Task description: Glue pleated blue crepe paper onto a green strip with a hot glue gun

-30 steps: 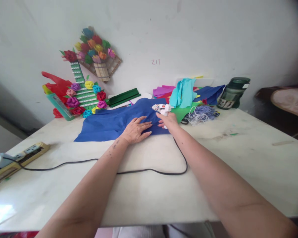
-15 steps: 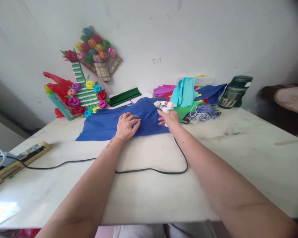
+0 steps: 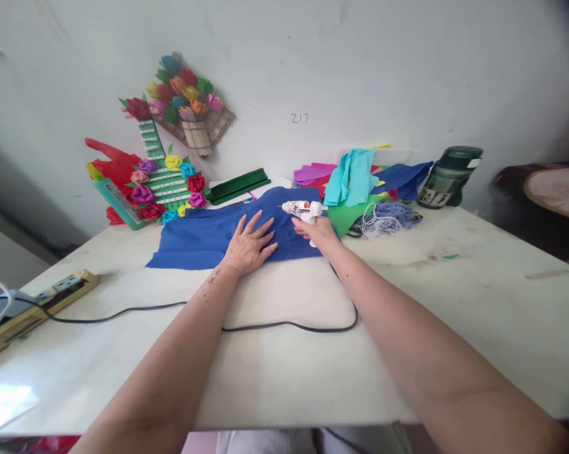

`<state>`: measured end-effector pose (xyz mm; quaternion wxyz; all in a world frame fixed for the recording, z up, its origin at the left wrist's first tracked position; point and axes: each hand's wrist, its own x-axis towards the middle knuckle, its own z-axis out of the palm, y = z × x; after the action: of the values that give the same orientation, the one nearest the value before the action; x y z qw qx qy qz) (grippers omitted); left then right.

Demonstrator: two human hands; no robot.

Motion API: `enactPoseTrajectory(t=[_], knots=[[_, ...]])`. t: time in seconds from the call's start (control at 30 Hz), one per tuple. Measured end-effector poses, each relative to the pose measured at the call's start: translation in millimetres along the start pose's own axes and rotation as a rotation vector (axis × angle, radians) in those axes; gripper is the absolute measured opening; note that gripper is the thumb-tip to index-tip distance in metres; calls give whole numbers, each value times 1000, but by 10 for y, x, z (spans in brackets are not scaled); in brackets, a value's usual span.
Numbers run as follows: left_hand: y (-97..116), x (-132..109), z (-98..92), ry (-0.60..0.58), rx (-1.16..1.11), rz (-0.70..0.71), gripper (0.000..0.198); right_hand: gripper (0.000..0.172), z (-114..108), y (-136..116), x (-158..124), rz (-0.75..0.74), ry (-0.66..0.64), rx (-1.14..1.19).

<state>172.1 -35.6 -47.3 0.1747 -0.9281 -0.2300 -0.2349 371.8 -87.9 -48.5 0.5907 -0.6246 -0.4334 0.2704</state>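
A blue cloth (image 3: 190,238) lies spread across the back half of the table. My left hand (image 3: 250,244) rests flat on it, fingers spread, holding nothing. In my right hand (image 3: 318,232) is a white hot glue gun (image 3: 303,209), gripped by its handle just above the cloth, nozzle towards the left. A black cord (image 3: 284,323) loops over the table from near my right wrist, passing under my left forearm.
A power strip (image 3: 62,293) sits at the left edge. Behind the cloth stand a flower-covered green guitar shape (image 3: 164,184) and a dark green folded strip (image 3: 240,185). To the right are turquoise cloth (image 3: 349,178), bluish yarn (image 3: 388,217) and a green jar (image 3: 448,180).
My left hand has flattened and spread its fingers on the blue cloth, shifting slightly right. My right hand has carried the glue gun a little left and nearer to me.
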Motion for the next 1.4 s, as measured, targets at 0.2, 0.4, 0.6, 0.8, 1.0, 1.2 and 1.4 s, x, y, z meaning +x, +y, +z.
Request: enactPoseTrajectory(t=[0.2, 0.4, 0.6, 0.8, 1.0, 1.2, 1.4], knots=[[-120, -56, 47, 110, -3, -474, 42, 31, 24, 1, -23, 31, 45, 77], [-235, -107, 144, -192, -59, -751, 65, 29, 33, 17, -17, 132, 43, 198], [-189, -75, 126, -426, -34, -764, 71, 28, 19, 23, -31, 139, 33, 215], [-181, -81, 104, -490, -18, -773, 72, 28, 29, 13, -49, 151, 47, 208], [-63, -35, 2, -118, 93, -379, 57, 24, 48, 6, -54, 162, 86, 195], [180, 100, 55, -51, -3, 14, 43, 21, 38, -18, -78, 141, 153, 249], [209, 132, 140, -47, -12, 14, 40, 23, 35, 8, -68, 129, 178, 259]])
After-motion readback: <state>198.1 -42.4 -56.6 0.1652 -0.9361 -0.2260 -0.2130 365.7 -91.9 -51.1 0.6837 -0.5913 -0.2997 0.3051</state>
